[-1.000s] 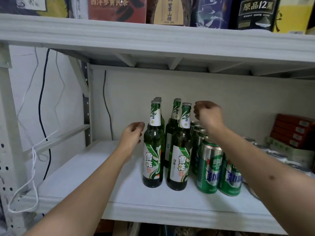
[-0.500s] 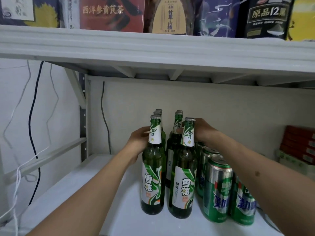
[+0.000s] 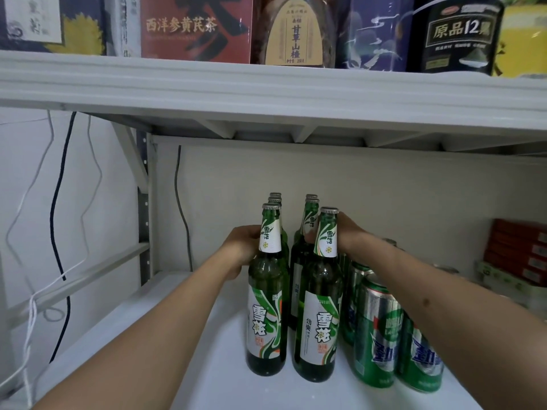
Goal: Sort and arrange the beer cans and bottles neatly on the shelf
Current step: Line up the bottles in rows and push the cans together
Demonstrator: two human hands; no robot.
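While both arms reach into the white shelf, the green beer bottles stand upright near its middle in two rows running to the back. The left hand lies against the neck of a bottle in the left row, behind the front one; how its fingers lie I cannot tell. The right hand is behind the front right bottle, with fingers around a neck in the right row. Just beside the bottles, on the right, green beer cans stand close together under the right forearm. Farther right are stacked red boxes. Black and white cables hang at the left wall. The bottle labels carry white and green swirls with "雪花". On the upper shelf a red box reads "西洋参黄芪茶", and a black tin reads "原品12".
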